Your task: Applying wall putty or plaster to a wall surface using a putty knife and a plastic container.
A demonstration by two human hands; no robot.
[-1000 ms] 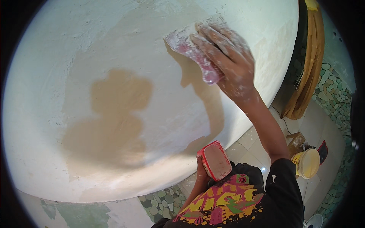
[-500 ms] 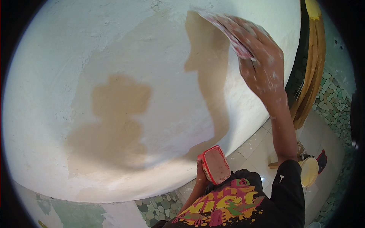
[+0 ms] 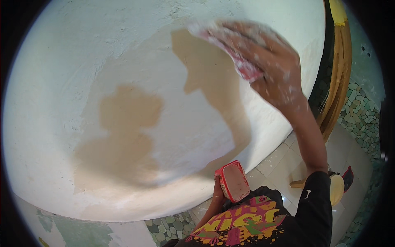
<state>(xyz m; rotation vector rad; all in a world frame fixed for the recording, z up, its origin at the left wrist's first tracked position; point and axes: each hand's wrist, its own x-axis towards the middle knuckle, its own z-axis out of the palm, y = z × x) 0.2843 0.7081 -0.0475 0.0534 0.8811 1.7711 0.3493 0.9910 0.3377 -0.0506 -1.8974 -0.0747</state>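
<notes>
My right hand [image 3: 277, 68], spotted with white, is raised over the large curved white surface [image 3: 135, 53]. Its fingers press a thin pinkish-red sheet [image 3: 247, 71], smeared white, whose exact kind I cannot make out. The sheet's far end lies against or very close to the surface, at the upper edge of a darker, damp-looking patch. Low in the view, close to my body, my left hand [image 3: 219, 191] grips a rectangular tub [image 3: 223, 181] with a red, smeared rim. Pale pinkish-grey matter shows inside the tub.
Yellow-brown wooden poles [image 3: 338, 70] stand along the right edge of the curved surface. On the tiled floor [image 3: 273, 158] at the lower right is a pale yellow bucket [image 3: 337, 190], with a dark red-edged object [image 3: 348, 179] beside it. Pebble-like stones [image 3: 358, 109] lie farther right.
My right hand has moved left and slightly down over the surface with the sheet, and its shadow has shifted left too. The left hand still holds the tub, slightly tilted differently.
</notes>
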